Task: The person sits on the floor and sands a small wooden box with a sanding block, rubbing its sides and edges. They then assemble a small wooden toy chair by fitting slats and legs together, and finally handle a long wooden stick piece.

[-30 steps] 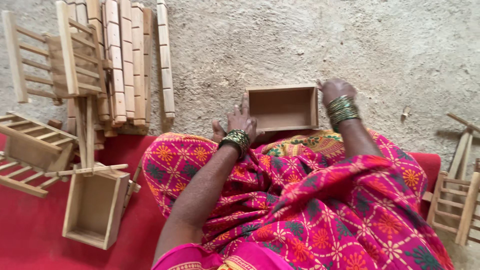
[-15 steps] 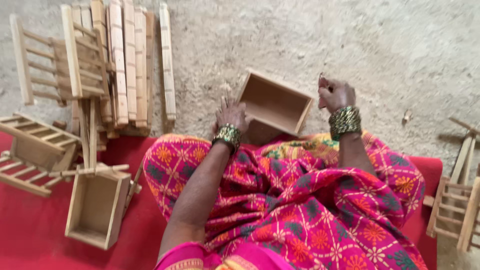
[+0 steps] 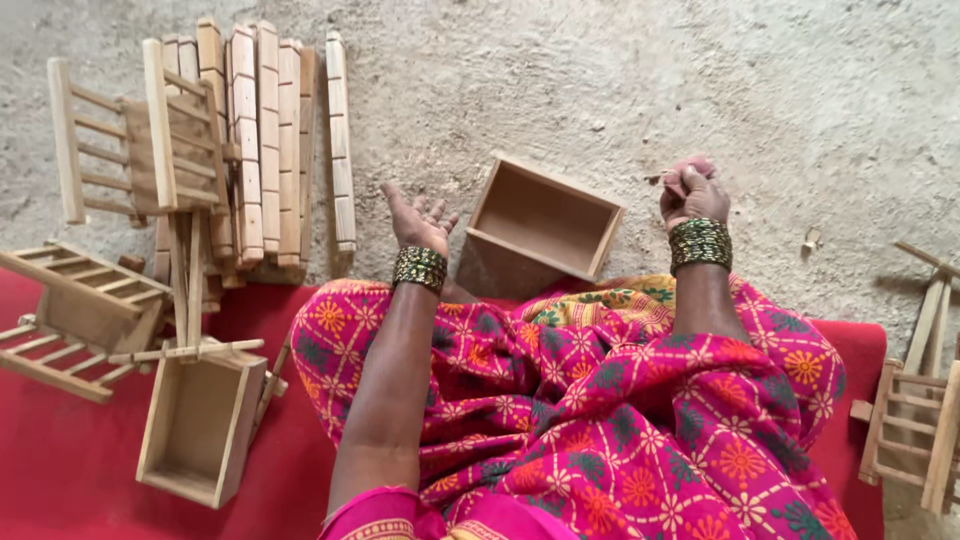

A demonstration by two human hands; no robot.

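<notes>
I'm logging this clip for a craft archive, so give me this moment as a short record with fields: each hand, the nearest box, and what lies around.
left hand: left hand open, fingers spread, holding nothing, raised beside the box
right hand: right hand closed, pinching something small I cannot make out
nearest box: open wooden box tilted on the concrete floor, between the hands, touched by neither
left side: wooden slats in a row, small wooden chair frames, second wooden box on the red mat
right side: more wooden frames
</notes>
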